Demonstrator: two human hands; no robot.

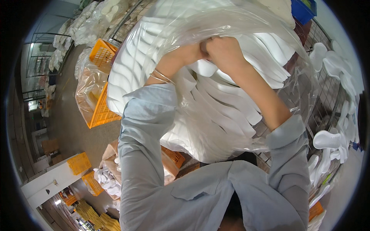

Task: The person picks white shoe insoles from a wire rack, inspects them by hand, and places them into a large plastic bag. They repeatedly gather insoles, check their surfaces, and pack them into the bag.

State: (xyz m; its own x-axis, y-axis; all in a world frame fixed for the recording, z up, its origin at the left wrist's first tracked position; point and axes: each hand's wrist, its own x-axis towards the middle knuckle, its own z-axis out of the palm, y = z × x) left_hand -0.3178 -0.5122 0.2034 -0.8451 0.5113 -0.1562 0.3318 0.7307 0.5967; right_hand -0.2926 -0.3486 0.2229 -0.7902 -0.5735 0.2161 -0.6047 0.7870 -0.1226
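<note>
A large clear plastic bag lies in front of me, packed with rows of white, curved, insole-like foam pieces. Both forearms reach over it, and my hands meet near the far side of its opening. My left hand is bent in at the wrist, its fingers closed and partly hidden by the right. Curled tight against it is my right hand; what the two grip is hidden. Just below them a rounded white piece sticks out. Loose film from the bag crosses beside my left wrist.
Orange crates stand on the floor to the left, one lined with plastic film. A wire rack on the right carries several white shaped pieces. At the far right sits a blue bin. More bagged white goods are at the far left.
</note>
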